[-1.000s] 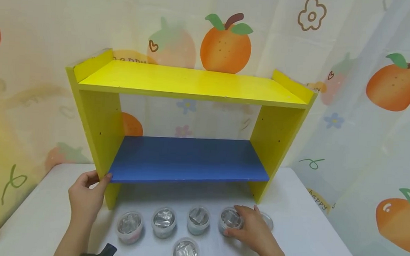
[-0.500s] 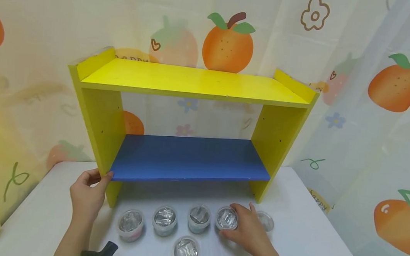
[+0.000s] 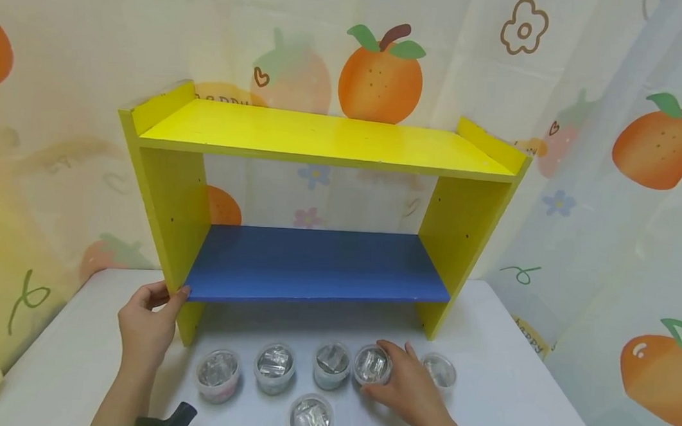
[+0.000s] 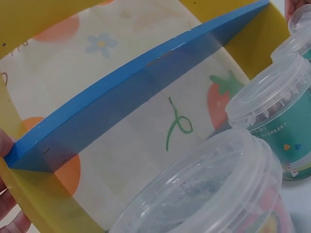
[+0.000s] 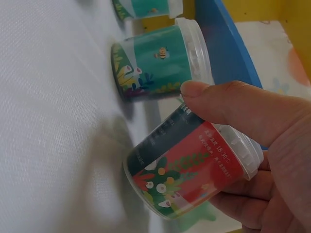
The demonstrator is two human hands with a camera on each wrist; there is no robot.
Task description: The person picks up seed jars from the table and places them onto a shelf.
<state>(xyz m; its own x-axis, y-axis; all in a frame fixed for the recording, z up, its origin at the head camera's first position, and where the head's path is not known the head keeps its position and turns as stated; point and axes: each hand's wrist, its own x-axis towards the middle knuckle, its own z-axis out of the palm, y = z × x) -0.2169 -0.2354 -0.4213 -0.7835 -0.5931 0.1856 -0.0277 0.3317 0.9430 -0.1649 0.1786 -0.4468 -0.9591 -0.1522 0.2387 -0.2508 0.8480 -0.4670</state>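
Observation:
My left hand (image 3: 147, 322) grips the lower left side panel of the yellow shelf (image 3: 162, 210), its thumb at the front corner of the blue board (image 3: 315, 266). My right hand (image 3: 413, 390) holds a lidded clear tub (image 3: 372, 365) between thumb and fingers. In the right wrist view that tub (image 5: 189, 167) has a red and dark label and leans at an angle close to a green-labelled tub (image 5: 155, 60). From the head, the held tub stands just right of another tub (image 3: 332, 365) in the row.
Two more tubs stand at the left of the row, a clear one (image 3: 218, 375) and another (image 3: 274, 368). One tub (image 3: 310, 418) is nearer the front edge of view. Right of my right hand is another round clear lid or tub (image 3: 440, 371). A patterned curtain (image 3: 576, 251) hangs behind.
My right hand has moved the tub left, closer to the neighbouring tub, uncovering more of the round clear item on the right. My left hand keeps its grip on the shelf panel.

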